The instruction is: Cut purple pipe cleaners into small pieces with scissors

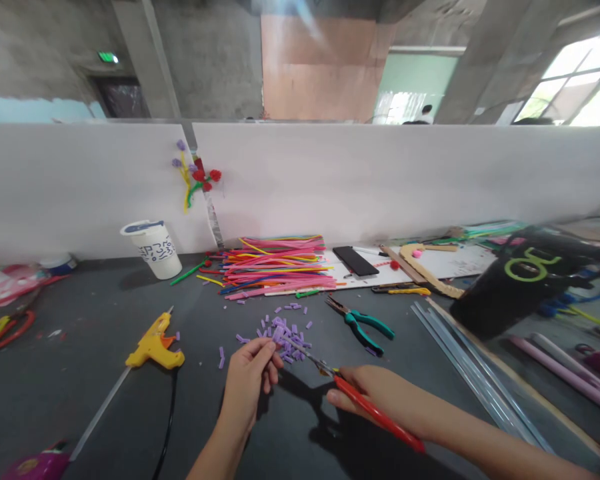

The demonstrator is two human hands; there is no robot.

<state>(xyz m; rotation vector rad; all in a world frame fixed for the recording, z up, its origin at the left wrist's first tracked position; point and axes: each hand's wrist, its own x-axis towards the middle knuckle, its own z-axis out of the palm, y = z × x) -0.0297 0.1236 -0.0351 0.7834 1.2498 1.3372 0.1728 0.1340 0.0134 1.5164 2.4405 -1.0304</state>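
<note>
My left hand [250, 377] pinches a short purple pipe-cleaner piece [278, 333] between thumb and fingers, just above the dark table. My right hand [375, 393] is closed round red-handled scissors [375, 412], whose blades [307, 357] point left at the purple piece. Several cut purple bits [285, 327] lie scattered on the table just beyond both hands.
A bundle of coloured pipe cleaners [277, 267] lies by the white partition. Green-handled pliers [363, 327], a yellow glue gun [155, 345] with black cord, a white cup [155, 248], a black phone [356, 261], clear rods [470, 367] and a black bag [520, 280] lie around.
</note>
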